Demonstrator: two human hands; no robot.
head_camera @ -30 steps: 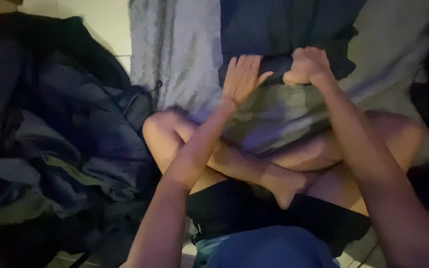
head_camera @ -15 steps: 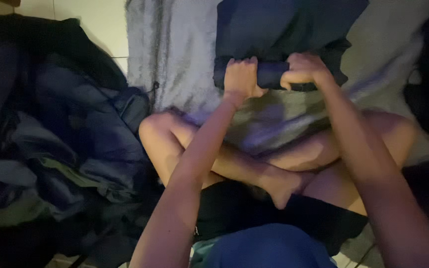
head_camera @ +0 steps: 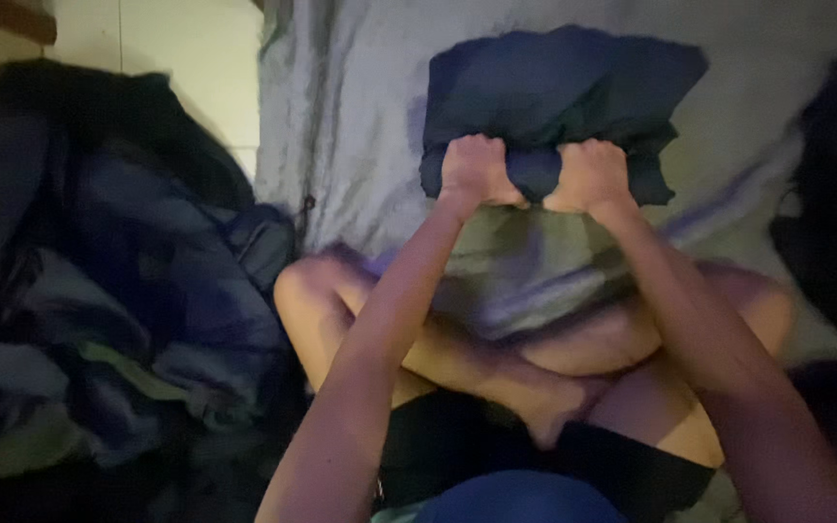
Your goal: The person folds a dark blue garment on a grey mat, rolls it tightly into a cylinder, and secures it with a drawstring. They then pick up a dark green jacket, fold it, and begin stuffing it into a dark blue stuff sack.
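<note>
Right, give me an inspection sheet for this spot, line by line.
Surface: pale grey sheet spread on the floor, wrinkled.
Job's things: dark blue cloth, partly rolled, lying on the sheet; a grey-green cloth lies over the crossed legs.
Clutter: pile of dark clothes at the left; another dark heap at the right edge.
Hands: left hand and right hand both closed on the near edge of the dark blue cloth.
Cables: nothing seen.
Surroundings: light tiled floor at upper left; dim lighting.
</note>
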